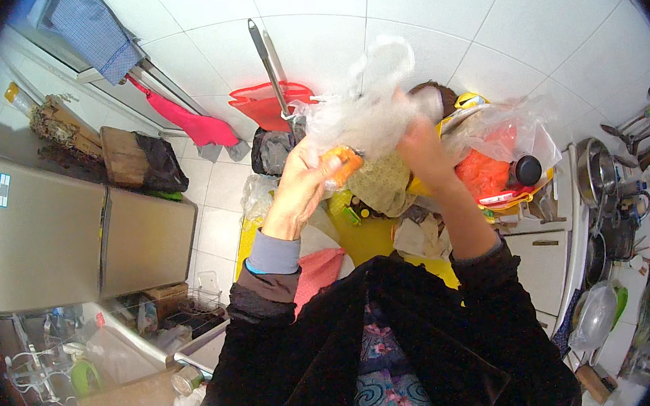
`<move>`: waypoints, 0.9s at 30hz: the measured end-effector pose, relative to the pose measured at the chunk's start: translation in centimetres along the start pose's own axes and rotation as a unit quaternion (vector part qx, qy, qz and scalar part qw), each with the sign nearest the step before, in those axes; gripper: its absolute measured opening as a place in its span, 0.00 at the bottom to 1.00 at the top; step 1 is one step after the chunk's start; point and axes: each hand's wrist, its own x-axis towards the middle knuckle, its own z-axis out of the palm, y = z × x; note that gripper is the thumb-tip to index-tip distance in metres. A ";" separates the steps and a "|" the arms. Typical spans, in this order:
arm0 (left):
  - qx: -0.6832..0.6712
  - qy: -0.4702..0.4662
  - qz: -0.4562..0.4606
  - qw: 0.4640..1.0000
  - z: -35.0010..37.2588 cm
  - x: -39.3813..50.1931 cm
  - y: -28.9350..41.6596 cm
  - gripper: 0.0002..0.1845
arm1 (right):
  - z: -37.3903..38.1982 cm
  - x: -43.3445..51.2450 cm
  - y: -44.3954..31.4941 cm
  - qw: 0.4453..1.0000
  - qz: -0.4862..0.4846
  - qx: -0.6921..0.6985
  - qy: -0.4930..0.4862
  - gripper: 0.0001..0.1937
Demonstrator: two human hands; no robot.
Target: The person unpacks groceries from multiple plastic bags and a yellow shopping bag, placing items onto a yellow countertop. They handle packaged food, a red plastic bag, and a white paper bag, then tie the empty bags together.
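My left hand point(302, 181) grips an orange item point(346, 163), with its thumb pressed on the near side; its exact kind is unclear. A thin translucent plastic bag point(352, 120) spreads above that item, between my two hands. My right hand point(421, 142) is blurred and holds the bag's right side; its fingertips are partly hidden by the plastic. Below the hands lies a greenish-beige cloth or bag point(381, 182). Next to my right forearm stands a yellow-edged bag point(529, 198) with a red plastic bag point(479, 172) and a black-lidded container point(526, 170) in it.
A refrigerator point(43, 232) lies to the left, with a wooden board point(127, 161) on top. Ahead, a long-handled tool point(268, 60) leans by a red bag-like item point(258, 106). Metal pans point(593, 169) line the right side. Crumpled paper point(423, 237) rests on a yellow surface point(358, 238).
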 end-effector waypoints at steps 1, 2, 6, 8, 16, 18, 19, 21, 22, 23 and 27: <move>-0.041 0.008 -0.002 0.999 -0.2 0.0 -0.2 0.28 | 1.0 0.6 0.9 0.997 -0.048 -0.040 -0.043 0.36; -0.101 0.001 0.005 0.995 -0.4 0.1 -0.2 0.25 | 1.1 -0.1 1.2 0.995 -0.052 -0.078 -0.046 0.36; -0.236 0.121 -0.009 0.964 -0.5 0.8 -0.8 0.17 | 2.2 -1.4 1.6 0.983 -0.086 -0.160 0.023 0.36; -0.211 0.132 0.020 0.968 -0.3 0.9 -1.2 0.17 | 2.5 -1.6 0.9 0.938 -0.193 -0.284 0.057 0.34; -0.215 0.001 -0.072 0.974 -0.4 -0.5 -1.4 0.22 | 2.7 -2.0 -1.4 0.907 -0.256 -0.333 -0.033 0.23; -0.111 0.001 -0.115 0.987 -0.6 -0.7 -1.3 0.23 | 2.6 -2.0 -1.5 0.898 -0.267 -0.344 -0.064 0.21; -0.127 -0.008 -0.100 0.987 -0.6 -0.6 -1.3 0.23 | 2.6 -2.0 -1.6 0.901 -0.263 -0.336 -0.076 0.20; -0.152 0.001 -0.077 0.985 -0.5 -0.1 -1.3 0.23 | 2.6 -2.0 -1.5 0.906 -0.261 -0.317 -0.103 0.18; -0.142 0.060 -0.090 0.984 -0.4 0.3 -1.3 0.21 | 2.7 -1.9 -1.4 0.904 -0.266 -0.321 -0.099 0.17; -0.174 0.047 -0.062 0.982 -0.4 0.6 -1.2 0.21 | 2.8 -1.9 -1.3 0.900 -0.275 -0.324 -0.096 0.16; -0.300 0.024 -0.032 0.953 -0.4 1.9 -1.0 0.22 | 2.9 -1.9 -0.9 0.915 -0.279 -0.285 -0.054 0.20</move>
